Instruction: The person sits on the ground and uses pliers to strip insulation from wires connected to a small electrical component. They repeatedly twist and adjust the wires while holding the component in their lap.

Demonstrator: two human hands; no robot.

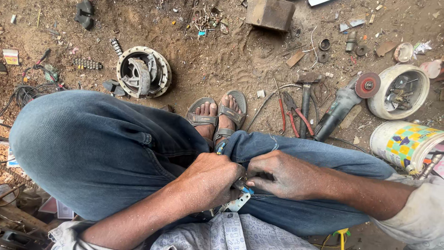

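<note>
Small blue-tipped metal part [243, 187], between clenched hands.

both hands [212, 178] clenched together

Blue denim jeans [92, 148]; grey sandals [217, 115]; brown sandy ground [222, 60]. Pliers [291, 113] with red handles; angle grinder [344, 104], dark grey body, reddish disc. White bucket [402, 90]; second white tub [402, 143] patterned in yellow, green and blue checks. Shirt [231, 236] pale grey with small printed motifs. Blue-tipped tool [243, 187], silver metal bracket [238, 203].
</note>
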